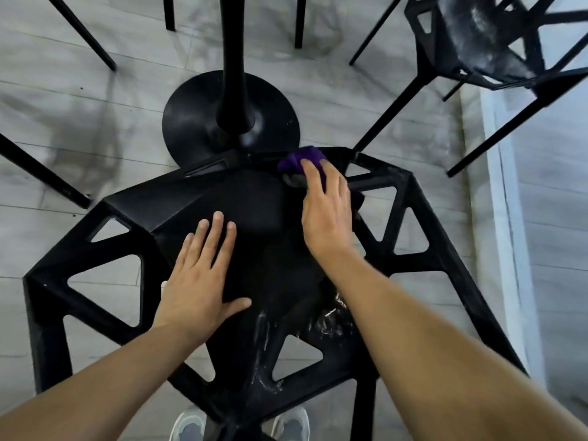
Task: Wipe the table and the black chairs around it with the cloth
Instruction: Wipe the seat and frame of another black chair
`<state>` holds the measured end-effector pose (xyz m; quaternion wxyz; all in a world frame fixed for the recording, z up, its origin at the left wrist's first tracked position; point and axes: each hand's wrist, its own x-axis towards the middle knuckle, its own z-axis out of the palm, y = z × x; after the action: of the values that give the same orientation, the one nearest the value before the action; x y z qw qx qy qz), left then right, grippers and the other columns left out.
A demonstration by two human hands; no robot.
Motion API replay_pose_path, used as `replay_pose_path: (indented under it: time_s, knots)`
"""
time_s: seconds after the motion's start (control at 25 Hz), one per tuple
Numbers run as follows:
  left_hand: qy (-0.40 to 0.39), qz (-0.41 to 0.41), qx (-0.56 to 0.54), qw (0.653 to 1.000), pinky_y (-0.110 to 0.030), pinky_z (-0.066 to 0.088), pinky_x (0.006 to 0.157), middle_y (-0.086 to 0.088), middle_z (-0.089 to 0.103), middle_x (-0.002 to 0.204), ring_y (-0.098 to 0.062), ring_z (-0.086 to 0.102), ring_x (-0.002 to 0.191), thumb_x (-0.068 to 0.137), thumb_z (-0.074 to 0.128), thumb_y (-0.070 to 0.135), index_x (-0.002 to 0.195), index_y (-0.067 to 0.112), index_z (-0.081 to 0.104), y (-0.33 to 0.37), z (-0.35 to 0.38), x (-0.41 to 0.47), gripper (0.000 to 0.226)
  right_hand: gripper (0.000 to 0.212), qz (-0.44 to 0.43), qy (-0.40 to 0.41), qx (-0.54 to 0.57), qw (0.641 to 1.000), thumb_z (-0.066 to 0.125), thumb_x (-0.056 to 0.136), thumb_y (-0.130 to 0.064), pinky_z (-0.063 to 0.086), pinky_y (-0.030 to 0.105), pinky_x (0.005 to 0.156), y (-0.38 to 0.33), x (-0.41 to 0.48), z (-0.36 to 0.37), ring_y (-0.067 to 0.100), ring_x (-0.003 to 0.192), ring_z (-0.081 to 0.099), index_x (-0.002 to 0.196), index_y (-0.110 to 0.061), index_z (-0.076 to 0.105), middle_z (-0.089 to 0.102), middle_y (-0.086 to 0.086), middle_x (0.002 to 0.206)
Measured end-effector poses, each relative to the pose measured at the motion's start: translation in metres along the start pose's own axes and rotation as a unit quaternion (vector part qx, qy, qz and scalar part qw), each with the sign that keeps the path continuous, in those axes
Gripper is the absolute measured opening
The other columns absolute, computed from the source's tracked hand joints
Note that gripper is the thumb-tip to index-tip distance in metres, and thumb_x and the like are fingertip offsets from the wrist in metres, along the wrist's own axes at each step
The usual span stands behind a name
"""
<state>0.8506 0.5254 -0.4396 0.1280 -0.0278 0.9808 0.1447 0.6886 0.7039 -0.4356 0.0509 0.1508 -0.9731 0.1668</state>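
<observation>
A black chair (261,205) with triangular cut-outs fills the middle of the view, seen from above. My left hand (203,278) lies flat on its seat, fingers spread, holding nothing. My right hand (324,205) presses a purple cloth (302,157) onto the seat's far right edge; most of the cloth is hidden under the palm. Pale smears (327,316) show on the chair's near part. The table's black pedestal base (191,119) stands just beyond the chair; the tabletop is out of view.
A second black chair (486,43) stands at the upper right, its legs reaching toward the near chair. More black chair legs (41,173) cross the left and top edges. The floor is grey plank. A white skirting (506,218) runs down the right. My shoes (191,424) show below.
</observation>
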Motion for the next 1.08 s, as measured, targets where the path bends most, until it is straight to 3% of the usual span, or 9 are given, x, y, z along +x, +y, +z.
replay_pose_path:
  time_s: [0.16, 0.24, 0.28, 0.36, 0.44, 0.52, 0.64, 0.8, 1.08]
  knots:
    - [-0.012, -0.003, 0.017, 1.000, -0.045, 0.002, 0.128, -0.004, -0.028, 0.167, -0.022, -0.024, 0.154, 0.073, 0.074, 0.068, 0.161, 0.018, -0.015, 0.000, 0.002, 0.001, 0.134, 0.057, 0.058, 0.053, -0.058, 0.995, 0.045, 0.091, -0.004, 0.040, 0.048, 0.103, 0.040, 0.081, -0.033, 0.040, 0.121, 0.046, 0.148, -0.012, 0.041, 0.045, 0.021, 0.141]
    - [-0.017, -0.004, 0.024, 1.000, -0.045, 0.003, 0.128, -0.005, -0.029, 0.166, -0.022, -0.025, 0.154, 0.074, 0.072, 0.068, 0.160, 0.018, -0.017, 0.001, 0.001, 0.000, 0.133, 0.056, 0.102, -0.005, -0.084, 0.991, 0.044, 0.091, -0.005, 0.039, 0.049, 0.099, 0.066, 0.103, -0.043, 0.042, 0.118, 0.047, 0.146, -0.012, 0.041, 0.046, 0.022, 0.136]
    - [-0.020, -0.004, 0.026, 0.999, -0.045, 0.002, 0.128, -0.005, -0.031, 0.166, -0.022, -0.026, 0.153, 0.075, 0.070, 0.069, 0.160, 0.018, -0.018, 0.001, 0.001, 0.001, 0.133, 0.056, 0.085, -0.043, -0.104, 0.990, 0.045, 0.091, -0.005, 0.039, 0.049, 0.099, 0.068, 0.103, -0.041, 0.043, 0.117, 0.047, 0.146, -0.012, 0.042, 0.047, 0.021, 0.135]
    - [-0.032, -0.007, 0.025, 0.999, -0.043, -0.002, 0.128, -0.004, -0.033, 0.165, -0.021, -0.029, 0.152, 0.076, 0.068, 0.069, 0.159, 0.018, -0.020, 0.003, -0.001, 0.001, 0.131, 0.055, 0.010, -0.067, -0.112, 0.991, 0.048, 0.091, -0.006, 0.040, 0.050, 0.100, 0.055, 0.080, -0.023, 0.043, 0.117, 0.048, 0.145, -0.012, 0.044, 0.048, 0.020, 0.136]
    - [-0.030, -0.014, 0.023, 0.999, -0.043, -0.003, 0.128, -0.004, -0.032, 0.165, -0.022, -0.028, 0.153, 0.076, 0.071, 0.067, 0.160, 0.018, -0.018, 0.004, -0.004, 0.001, 0.131, 0.055, -0.011, -0.042, -0.060, 0.997, 0.051, 0.090, -0.005, 0.040, 0.049, 0.105, 0.033, 0.048, -0.007, 0.042, 0.121, 0.047, 0.145, -0.011, 0.046, 0.047, 0.020, 0.140]
    - [-0.034, -0.017, 0.017, 0.999, -0.042, -0.004, 0.127, -0.005, -0.030, 0.166, -0.024, -0.026, 0.153, 0.076, 0.073, 0.065, 0.160, 0.018, -0.016, 0.007, -0.008, 0.001, 0.131, 0.059, 0.019, -0.023, -0.010, 1.000, 0.052, 0.090, -0.001, 0.036, 0.046, 0.112, 0.018, 0.006, -0.001, 0.039, 0.131, 0.042, 0.148, -0.013, 0.044, 0.042, 0.018, 0.147]
    - [-0.043, -0.023, 0.014, 0.999, -0.040, -0.008, 0.126, -0.006, -0.032, 0.165, -0.026, -0.025, 0.153, 0.077, 0.075, 0.061, 0.159, 0.018, -0.018, 0.010, -0.013, 0.002, 0.131, 0.062, 0.071, -0.074, 0.026, 0.994, 0.051, 0.095, -0.004, 0.030, 0.043, 0.118, 0.006, -0.089, -0.008, 0.034, 0.143, 0.030, 0.152, -0.020, 0.036, 0.030, 0.015, 0.156]
    - [-0.047, -0.027, 0.011, 0.998, -0.040, -0.008, 0.126, -0.006, -0.033, 0.164, -0.026, -0.025, 0.153, 0.078, 0.076, 0.060, 0.159, 0.018, -0.019, 0.011, -0.013, 0.001, 0.131, 0.060, 0.093, -0.107, 0.035, 0.989, 0.058, 0.091, -0.003, 0.039, 0.048, 0.113, -0.010, -0.170, -0.019, 0.030, 0.137, 0.036, 0.147, -0.022, 0.044, 0.038, 0.012, 0.149]
    - [-0.040, -0.018, -0.006, 0.999, -0.039, -0.011, 0.126, -0.003, -0.033, 0.164, -0.023, -0.029, 0.152, 0.079, 0.071, 0.064, 0.159, 0.021, -0.019, 0.007, -0.010, 0.005, 0.129, 0.055, 0.073, -0.012, 0.039, 0.996, 0.054, 0.091, 0.000, 0.036, 0.048, 0.113, 0.010, 0.002, -0.003, 0.036, 0.134, 0.042, 0.145, -0.013, 0.048, 0.044, 0.018, 0.146]
